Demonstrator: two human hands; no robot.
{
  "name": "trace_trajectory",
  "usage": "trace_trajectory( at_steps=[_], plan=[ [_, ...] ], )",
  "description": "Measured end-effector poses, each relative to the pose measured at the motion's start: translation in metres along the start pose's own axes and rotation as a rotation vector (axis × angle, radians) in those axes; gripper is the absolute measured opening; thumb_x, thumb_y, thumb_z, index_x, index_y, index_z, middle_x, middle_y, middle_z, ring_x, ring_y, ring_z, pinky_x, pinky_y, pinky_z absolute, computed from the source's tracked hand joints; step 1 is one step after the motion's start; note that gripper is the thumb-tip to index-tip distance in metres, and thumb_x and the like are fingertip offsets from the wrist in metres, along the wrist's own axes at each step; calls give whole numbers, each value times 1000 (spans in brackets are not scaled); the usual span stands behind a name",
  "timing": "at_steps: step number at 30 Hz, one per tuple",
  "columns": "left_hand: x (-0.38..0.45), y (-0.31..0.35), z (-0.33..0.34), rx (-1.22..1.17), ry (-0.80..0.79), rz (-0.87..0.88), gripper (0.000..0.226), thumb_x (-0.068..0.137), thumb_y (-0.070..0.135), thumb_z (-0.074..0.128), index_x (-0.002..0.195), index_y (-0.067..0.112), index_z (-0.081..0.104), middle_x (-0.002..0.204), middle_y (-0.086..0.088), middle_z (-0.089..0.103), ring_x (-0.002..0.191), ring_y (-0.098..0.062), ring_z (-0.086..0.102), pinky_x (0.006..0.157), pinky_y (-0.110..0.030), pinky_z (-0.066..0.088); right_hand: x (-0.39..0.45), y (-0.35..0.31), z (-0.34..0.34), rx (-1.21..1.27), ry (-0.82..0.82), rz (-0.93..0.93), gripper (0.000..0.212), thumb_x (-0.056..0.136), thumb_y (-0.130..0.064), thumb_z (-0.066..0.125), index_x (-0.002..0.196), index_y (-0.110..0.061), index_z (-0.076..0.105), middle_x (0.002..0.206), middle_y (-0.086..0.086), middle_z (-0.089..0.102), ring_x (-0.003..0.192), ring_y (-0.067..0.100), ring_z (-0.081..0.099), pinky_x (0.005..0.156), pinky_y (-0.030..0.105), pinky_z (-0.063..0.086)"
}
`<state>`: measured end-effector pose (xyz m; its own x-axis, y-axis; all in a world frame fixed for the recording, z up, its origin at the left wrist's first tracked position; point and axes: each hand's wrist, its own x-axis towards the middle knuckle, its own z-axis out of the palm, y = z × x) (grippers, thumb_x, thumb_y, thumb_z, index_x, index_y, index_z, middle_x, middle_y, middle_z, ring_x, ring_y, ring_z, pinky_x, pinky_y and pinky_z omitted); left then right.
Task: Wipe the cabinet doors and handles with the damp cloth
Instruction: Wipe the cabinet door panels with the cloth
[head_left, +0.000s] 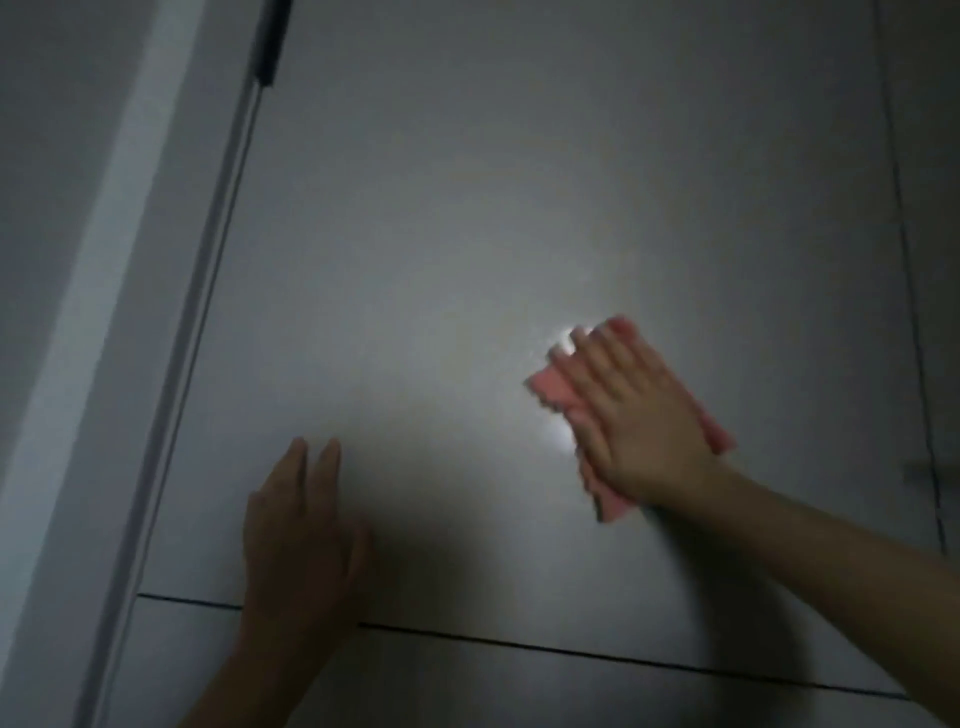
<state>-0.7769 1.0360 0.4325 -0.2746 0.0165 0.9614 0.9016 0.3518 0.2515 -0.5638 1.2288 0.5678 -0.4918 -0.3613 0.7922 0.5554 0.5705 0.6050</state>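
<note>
Left hand (304, 540), nearest the camera at about 7 o'clock: fingers straight and released, palm laid flat on the door (441, 208) just above the seam (571, 656) at its lower edge. It holds nothing; its likely purpose is to steady the panel, or the person, against the push of wiping.

Right hand (631, 415), at about 4 o'clock: fingers extended and slightly spread, pressing the pink cloth (553, 392) flat against the door. The cloth is pinned under the palm, not clenched, and shows at the fingertips, beside the thumb and below the wrist; a flat hand spreads pressure over the whole cloth. A bright glare spot sits on the door just beside the cloth.

Farther off, at 11 o'clock, a dark strut (269, 41) meets the door's left edge. At 3 o'clock, beside the vertical gap to the neighbouring panel, a small dark shape may be a handle; blur prevents certainty.

Judged stage: mid-panel wiping, handles not yet reached.
</note>
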Motion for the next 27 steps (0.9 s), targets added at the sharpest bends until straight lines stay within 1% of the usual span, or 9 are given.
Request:
trace_trajectory(
  at_steps=[3, 5, 9, 11, 13, 16, 20, 24, 27],
  plan=[
    [-13, -20, -4, -12, 35, -58, 66, 79, 39, 38, 136, 5, 41, 135, -31, 44, 121, -35, 34, 92, -61, 40, 58, -19, 10, -33, 72, 406, 60, 97, -40, 24, 150, -10, 26, 154, 17, 26, 144, 35, 19, 118, 47, 6],
    [-22, -34, -4, -5, 50, -88, 65, 80, 39, 38, 135, 5, 43, 134, -30, 46, 120, -35, 36, 89, -60, 42, 89, -65, 22, 6, 109, 432, 62, 95, -40, 24, 149, -8, 27, 154, 17, 26, 143, 37, 18, 117, 47, 4],
    [-49, -52, 6, -2, 94, -175, 61, 85, 42, 37, 131, 4, 49, 128, -31, 51, 113, -36, 40, 82, -61, 46, 69, -161, 36, 47, 37, -147, 58, 93, -40, 32, 145, -14, 39, 150, 12, 36, 141, 34, 28, 115, 49, 13],
    [-69, -54, 10, -24, 105, -208, 59, 94, 50, 27, 129, 6, 47, 126, -31, 53, 111, -35, 41, 81, -60, 48, 36, -156, 29, 55, -57, -375, 56, 95, -42, 33, 145, -19, 39, 152, 8, 34, 142, 29, 27, 116, 47, 17],
    [-85, -54, 12, -27, 101, -227, 62, 97, 54, 17, 129, 8, 44, 124, -31, 54, 111, -34, 42, 81, -58, 48, 24, -116, 20, 39, -96, -432, 55, 98, -44, 29, 148, -19, 34, 153, 7, 31, 144, 27, 23, 117, 46, 18],
    [-100, -64, 12, -69, 110, -272, 63, 96, 56, 14, 126, 10, 46, 121, -29, 58, 103, -39, 59, 76, -58, 50, 56, -70, 12, -60, -75, -191, 59, 99, -44, 16, 150, -16, 22, 154, 12, 28, 145, 28, 18, 117, 48, 14],
    [-104, -77, 16, -66, 165, -309, 63, 97, 57, 13, 123, 10, 47, 120, -28, 59, 102, -40, 58, 77, -59, 49, 125, -140, 29, -38, 19, 186, 64, 95, -46, 12, 152, -17, 13, 159, 10, 13, 147, 31, 4, 118, 46, -4],
    [-128, -80, 22, -102, 215, -259, 53, 95, 49, 25, 128, 13, 46, 128, -27, 53, 113, -33, 40, 92, -41, 42, 69, -233, 44, 52, -38, -342, 59, 96, -42, 24, 150, -18, 28, 156, 8, 25, 145, 30, 16, 117, 47, 5],
    [-147, -78, 16, -118, 166, -288, 57, 84, 35, 38, 133, 7, 50, 137, -27, 46, 120, -36, 41, 99, -40, 26, 7, -204, 28, 62, -199, -652, 57, 97, -41, 31, 149, -18, 30, 155, 6, 27, 145, 28, 19, 118, 46, 13]
  ],
)
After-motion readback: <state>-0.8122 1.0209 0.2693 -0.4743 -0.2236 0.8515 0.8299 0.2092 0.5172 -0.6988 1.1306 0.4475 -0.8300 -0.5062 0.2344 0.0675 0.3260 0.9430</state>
